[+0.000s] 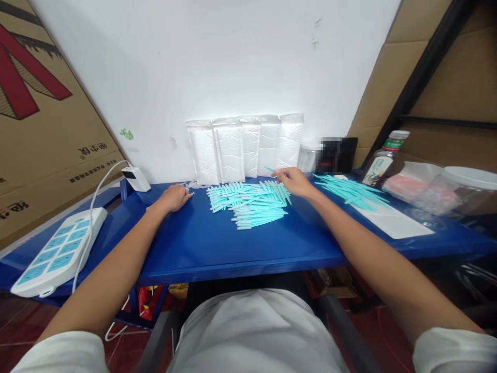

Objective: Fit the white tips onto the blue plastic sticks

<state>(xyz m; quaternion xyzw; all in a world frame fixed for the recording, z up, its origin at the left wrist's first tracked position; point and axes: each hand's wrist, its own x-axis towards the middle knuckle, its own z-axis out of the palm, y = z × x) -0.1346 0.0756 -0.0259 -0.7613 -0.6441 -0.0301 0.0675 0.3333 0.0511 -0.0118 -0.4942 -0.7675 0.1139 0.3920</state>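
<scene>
My right hand pinches a thin turquoise stick above the back of the blue table. Below it lies a wide heap of turquoise sticks with pale, translucent ends, partly in rows and partly crossed. My left hand rests low over the table to the left of the heap, fingers closed. A small translucent cap shows at its fingertips. Just beyond that hand, several loose translucent caps lie near the wall. The fingers of my left hand are partly hidden by its back.
White padded envelopes lean on the wall behind the heap. More turquoise sticks lie at right on a white sheet, near a bottle and a clear jar. A power strip and small white device stand left.
</scene>
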